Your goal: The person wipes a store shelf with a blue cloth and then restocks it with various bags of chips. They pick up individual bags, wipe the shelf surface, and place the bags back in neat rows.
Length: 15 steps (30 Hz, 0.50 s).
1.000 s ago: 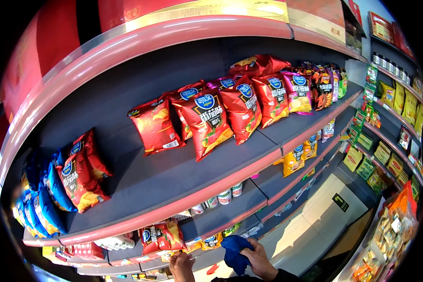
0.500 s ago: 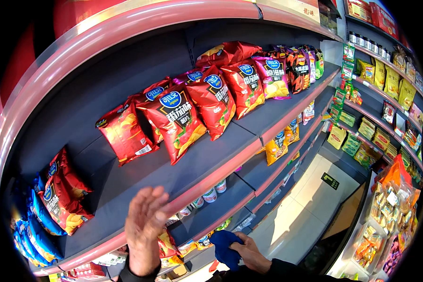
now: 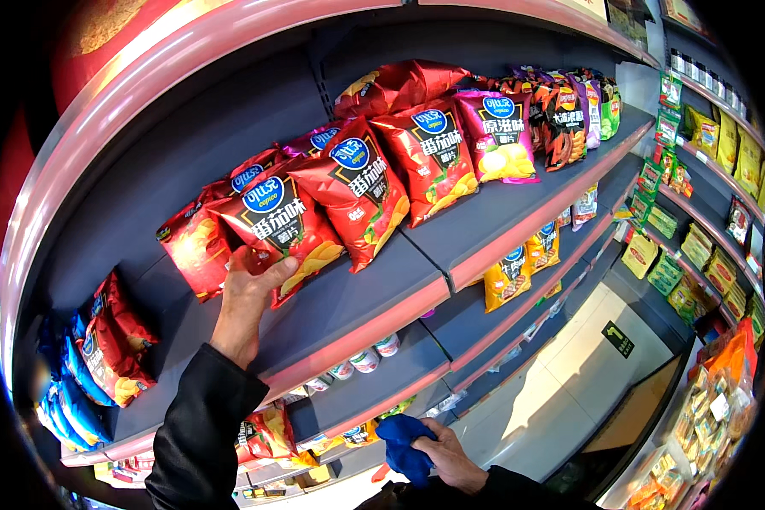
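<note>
Near nine o'clock, the spread left hand (image 3: 248, 295) seemingly steadies a red chip bag (image 3: 282, 223); near six, the right hand (image 3: 449, 456) pinches blue cloth (image 3: 401, 447), likely against trailing.

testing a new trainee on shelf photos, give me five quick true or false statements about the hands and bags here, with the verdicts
1. The left hand touches a red bag. True.
2. The right hand is empty. False: it holds a blue cloth.
3. The blue bags sit at the right end of the shelf. False: they sit at its left end.
4. Yellow bags show lower down than the red bag. True.
5. The sleeve on the left arm is white. False: it is black.
</note>
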{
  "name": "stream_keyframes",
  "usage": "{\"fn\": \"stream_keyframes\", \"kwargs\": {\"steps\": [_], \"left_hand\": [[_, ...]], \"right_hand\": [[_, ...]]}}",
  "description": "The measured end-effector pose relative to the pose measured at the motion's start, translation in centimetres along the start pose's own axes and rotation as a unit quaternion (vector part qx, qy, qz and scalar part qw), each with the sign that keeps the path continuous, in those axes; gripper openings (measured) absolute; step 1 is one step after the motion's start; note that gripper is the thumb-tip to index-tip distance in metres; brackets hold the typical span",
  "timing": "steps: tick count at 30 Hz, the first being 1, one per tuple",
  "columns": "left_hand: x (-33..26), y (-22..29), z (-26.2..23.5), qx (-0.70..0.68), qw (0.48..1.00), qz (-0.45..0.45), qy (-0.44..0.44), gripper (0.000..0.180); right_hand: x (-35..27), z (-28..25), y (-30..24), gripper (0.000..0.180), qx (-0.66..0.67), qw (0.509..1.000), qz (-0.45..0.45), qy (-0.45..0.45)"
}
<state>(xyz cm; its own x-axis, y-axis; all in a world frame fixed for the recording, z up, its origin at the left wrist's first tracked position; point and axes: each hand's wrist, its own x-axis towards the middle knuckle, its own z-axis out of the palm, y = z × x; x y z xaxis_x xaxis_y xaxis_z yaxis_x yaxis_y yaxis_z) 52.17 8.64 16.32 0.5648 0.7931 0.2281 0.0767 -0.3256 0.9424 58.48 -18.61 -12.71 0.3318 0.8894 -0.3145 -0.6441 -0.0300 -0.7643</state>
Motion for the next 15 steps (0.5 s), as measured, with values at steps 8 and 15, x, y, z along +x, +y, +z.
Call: {"fn": "stream_keyframes", "kwargs": {"steps": [8,15], "left_hand": [[2.9,-2.2,1.3,-0.081,0.995,0.008,0.053,0.042],[1.9,-1.7,0.7,-0.108,0.991,0.026,0.078,0.033]], "right_hand": [[-0.2,-1.8,-2.0,0.041,-0.009,0.999,0.031,-0.037],[0.0,-2.2,-2.3,0.043,-0.051,0.996,0.058,-0.049]]}}
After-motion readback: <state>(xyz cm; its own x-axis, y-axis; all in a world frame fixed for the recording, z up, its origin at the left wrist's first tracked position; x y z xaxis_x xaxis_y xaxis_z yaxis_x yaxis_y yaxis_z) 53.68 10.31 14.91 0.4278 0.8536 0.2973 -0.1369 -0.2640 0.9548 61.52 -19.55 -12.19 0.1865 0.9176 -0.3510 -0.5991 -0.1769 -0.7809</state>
